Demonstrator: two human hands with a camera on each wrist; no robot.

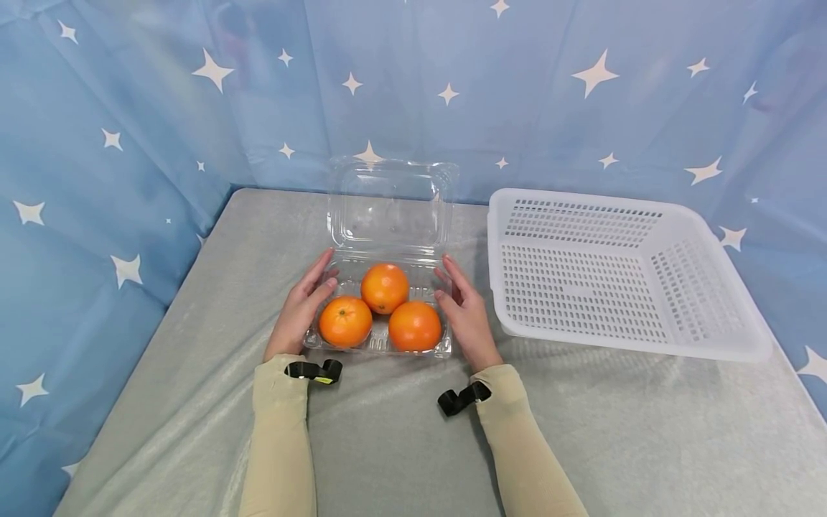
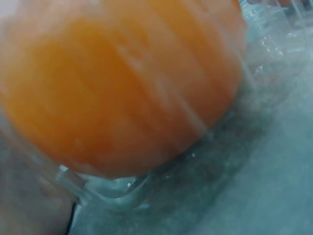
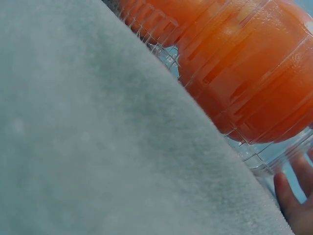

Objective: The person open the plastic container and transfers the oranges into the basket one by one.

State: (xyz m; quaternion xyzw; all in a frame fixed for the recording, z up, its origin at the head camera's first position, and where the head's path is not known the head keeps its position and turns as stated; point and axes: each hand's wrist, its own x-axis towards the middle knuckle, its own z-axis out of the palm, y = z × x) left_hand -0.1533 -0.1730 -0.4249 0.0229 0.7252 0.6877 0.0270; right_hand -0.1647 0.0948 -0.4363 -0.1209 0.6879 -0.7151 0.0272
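A clear plastic clamshell box (image 1: pixel 380 350) lies on the table with its lid (image 1: pixel 394 205) raised at the back. Inside it sit three oranges: one at the left (image 1: pixel 345 322), one at the right (image 1: pixel 415 326) and one behind them (image 1: pixel 385 289). My left hand (image 1: pixel 300 309) holds the box's left side, thumb over the rim. On the opposite side my right hand (image 1: pixel 468 319) grips the box the same way. In the left wrist view an orange (image 2: pixel 122 93) fills much of the picture behind clear plastic. Fingers (image 3: pixel 288 198) show against the box wall in the right wrist view.
A white perforated plastic basket (image 1: pixel 497 287) stands to the right of the box. Grey cloth (image 1: pixel 381 445) covers the table. Behind and to the left hangs a blue curtain (image 1: pixel 400 93) with white stars. Each wrist wears a small black camera mount.
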